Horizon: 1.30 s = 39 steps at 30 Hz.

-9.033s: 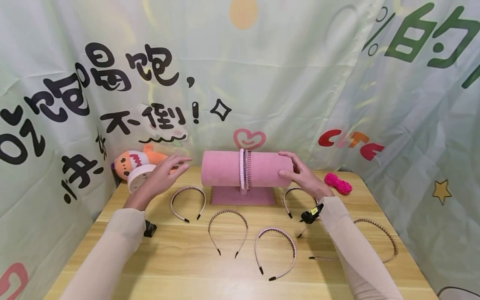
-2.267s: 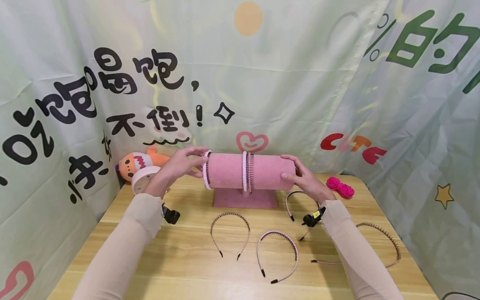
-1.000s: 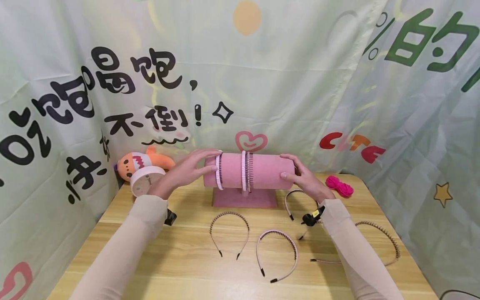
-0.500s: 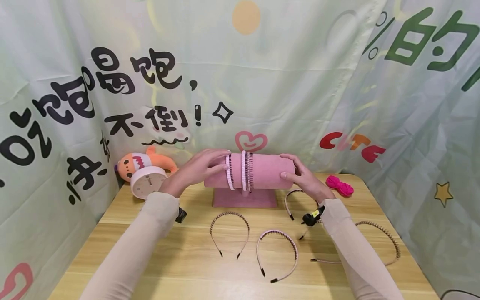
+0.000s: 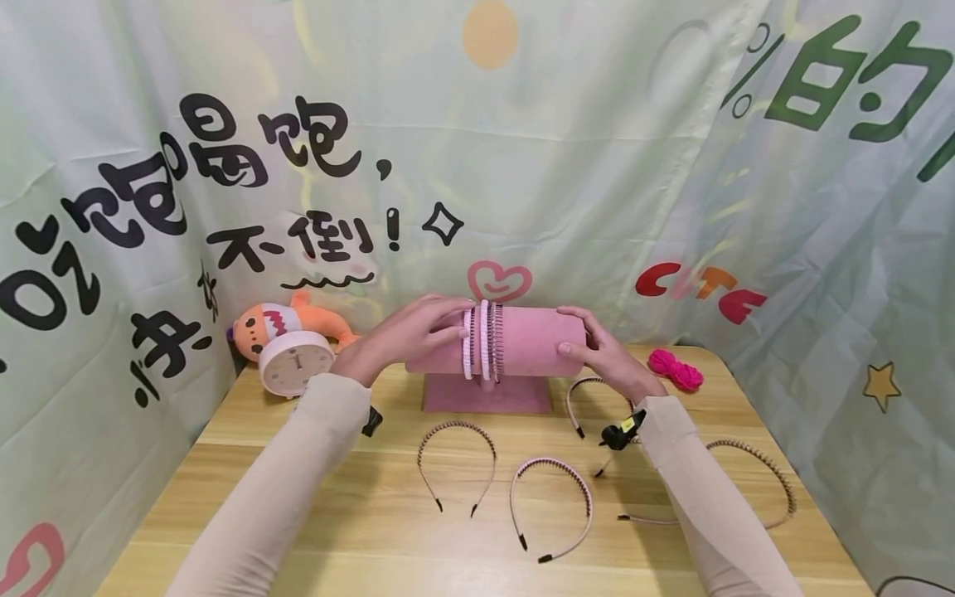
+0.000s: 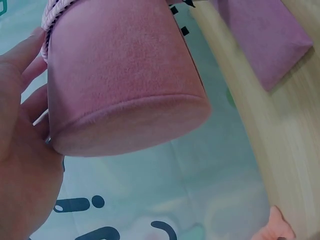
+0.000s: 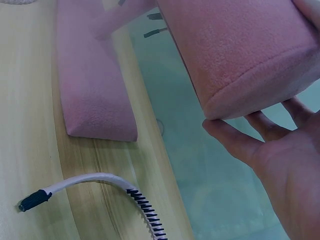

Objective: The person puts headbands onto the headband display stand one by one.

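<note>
A pink plush headband display stand, a horizontal roll on a base, stands at the back of the table. My left hand lies along the roll's left half, thumb in front and fingers over the top, holding a white toothed headband that encircles the roll. Just right of it sit a second white headband and a thin brown toothed one. My right hand grips the roll's right end. In the left wrist view, fingertips touch the braided-looking headband; the far fingers are partly hidden behind the roll.
Several headbands lie on the wooden table, among them a brown wavy one and a pale pink one. A round clock and an orange plush toy sit back left, a bright pink bow back right.
Earlier a white headband went from the table onto the roll's left end. Since then my left hand has slid it rightward, close to the others. My right hand stays on the roll's end.
</note>
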### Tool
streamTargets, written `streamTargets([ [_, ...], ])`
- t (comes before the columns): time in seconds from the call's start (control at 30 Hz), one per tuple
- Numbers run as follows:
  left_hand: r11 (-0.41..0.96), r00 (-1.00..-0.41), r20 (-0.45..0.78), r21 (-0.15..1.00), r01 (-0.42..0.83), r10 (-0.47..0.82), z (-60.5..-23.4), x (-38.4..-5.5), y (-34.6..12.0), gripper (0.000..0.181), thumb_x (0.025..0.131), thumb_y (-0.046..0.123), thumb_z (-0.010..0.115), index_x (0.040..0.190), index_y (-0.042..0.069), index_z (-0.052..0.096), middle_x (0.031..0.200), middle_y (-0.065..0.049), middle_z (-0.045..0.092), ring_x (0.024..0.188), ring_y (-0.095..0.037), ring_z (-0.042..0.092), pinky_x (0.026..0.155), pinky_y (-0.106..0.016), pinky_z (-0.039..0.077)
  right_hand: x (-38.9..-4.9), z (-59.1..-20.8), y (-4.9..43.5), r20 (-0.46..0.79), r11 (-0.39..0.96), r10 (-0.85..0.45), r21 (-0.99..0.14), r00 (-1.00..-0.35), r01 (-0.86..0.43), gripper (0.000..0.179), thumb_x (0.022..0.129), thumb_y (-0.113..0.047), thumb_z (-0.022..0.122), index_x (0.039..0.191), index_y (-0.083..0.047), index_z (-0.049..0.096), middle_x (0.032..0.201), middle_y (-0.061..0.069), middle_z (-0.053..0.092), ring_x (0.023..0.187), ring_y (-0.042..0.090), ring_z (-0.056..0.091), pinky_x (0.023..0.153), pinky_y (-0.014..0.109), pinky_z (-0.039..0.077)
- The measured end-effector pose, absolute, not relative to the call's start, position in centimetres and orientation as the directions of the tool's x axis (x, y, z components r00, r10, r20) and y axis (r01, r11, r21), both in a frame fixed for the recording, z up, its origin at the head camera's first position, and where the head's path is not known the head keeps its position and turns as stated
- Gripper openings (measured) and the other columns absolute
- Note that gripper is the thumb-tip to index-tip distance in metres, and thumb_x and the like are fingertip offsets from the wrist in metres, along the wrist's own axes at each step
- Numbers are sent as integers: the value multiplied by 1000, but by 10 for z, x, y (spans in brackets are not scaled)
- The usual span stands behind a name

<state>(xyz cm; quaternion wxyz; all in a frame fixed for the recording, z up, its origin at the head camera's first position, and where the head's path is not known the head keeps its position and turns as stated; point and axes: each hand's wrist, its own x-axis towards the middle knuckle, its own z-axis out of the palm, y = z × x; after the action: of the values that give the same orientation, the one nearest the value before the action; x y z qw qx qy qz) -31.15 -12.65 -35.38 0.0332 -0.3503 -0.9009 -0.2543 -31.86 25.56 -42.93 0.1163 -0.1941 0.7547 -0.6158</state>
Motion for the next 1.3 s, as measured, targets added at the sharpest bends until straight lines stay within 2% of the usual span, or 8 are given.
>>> streamTargets([
  [0.37,638,-774,224,457,620,592,-355,-312,-122,51,111,35,65,159,20,58,158,-4,62,153,-31,47,128,-53,38,-318,-428,256,57,179,-434,-973,-899,-149,65,109,-20,67,164,-34,34,171,12,30,149,39,41,103,32,56],
  [0.6,619,-774,268,478,623,573,-358,-312,-135,48,111,36,64,157,20,60,160,-5,59,154,-30,45,130,-54,34,-317,-426,257,58,177,-433,-973,-900,-147,65,109,-20,67,164,-34,35,171,14,29,150,39,40,103,32,56],
  [0.8,647,-822,271,513,564,502,-362,-305,-164,42,111,36,64,150,20,66,163,-7,56,157,-32,43,131,-58,30,-317,-427,255,57,185,-442,-971,-895,-153,65,110,-21,67,164,-33,34,171,12,31,150,39,42,103,32,56],
  [1.0,666,-862,255,551,502,438,-369,-294,-195,43,110,37,67,150,22,66,167,-6,52,159,-34,41,129,-67,29,-318,-428,254,52,192,-434,-970,-899,-148,64,109,-21,67,163,-34,35,171,11,31,149,39,42,103,33,56],
  [1.13,649,-880,253,599,469,402,-374,-287,-210,43,109,35,68,150,22,65,160,-8,57,150,-37,51,124,-67,39,-319,-428,255,53,190,-432,-971,-900,-148,64,109,-21,67,163,-34,35,170,12,31,149,40,42,104,34,56],
  [1.3,619,-873,225,630,469,433,-394,-277,-222,41,111,25,65,148,7,64,151,-16,65,136,-39,63,116,-61,50,-318,-427,256,53,193,-429,-970,-902,-148,65,109,-22,68,163,-34,35,170,12,31,148,40,42,102,33,57],
])
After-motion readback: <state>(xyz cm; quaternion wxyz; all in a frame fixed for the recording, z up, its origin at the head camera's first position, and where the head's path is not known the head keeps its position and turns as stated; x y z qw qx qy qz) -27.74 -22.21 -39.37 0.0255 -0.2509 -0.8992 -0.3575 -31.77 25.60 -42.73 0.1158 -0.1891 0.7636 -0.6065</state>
